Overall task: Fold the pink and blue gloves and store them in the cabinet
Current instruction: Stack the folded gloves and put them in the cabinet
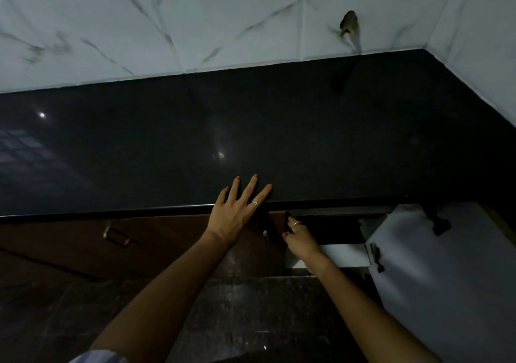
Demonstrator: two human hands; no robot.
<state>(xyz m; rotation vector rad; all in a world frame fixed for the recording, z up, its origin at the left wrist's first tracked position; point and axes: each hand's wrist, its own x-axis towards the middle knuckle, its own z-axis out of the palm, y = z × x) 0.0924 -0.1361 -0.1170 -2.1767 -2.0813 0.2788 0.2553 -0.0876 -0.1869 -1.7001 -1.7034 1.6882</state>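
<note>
No pink or blue glove shows anywhere. My left hand (237, 211) lies flat on the front edge of the black countertop (251, 128), fingers spread and holding nothing. My right hand (300, 237) reaches below the counter into the dark opening of the cabinet (332, 230). Its fingers curl at the left side of that opening, and their tips are lost in shadow. Whether they hold anything cannot be told. The cabinet door (446, 265) is swung open to the right, showing its white inner face and dark hinges.
Left of the opening is a closed brown cabinet door with a metal handle (117, 235). White marble-look tiles (195, 27) back the counter and turn a corner at the right, with a rough hole (349, 23) in one. Dark speckled floor (251, 306) lies below.
</note>
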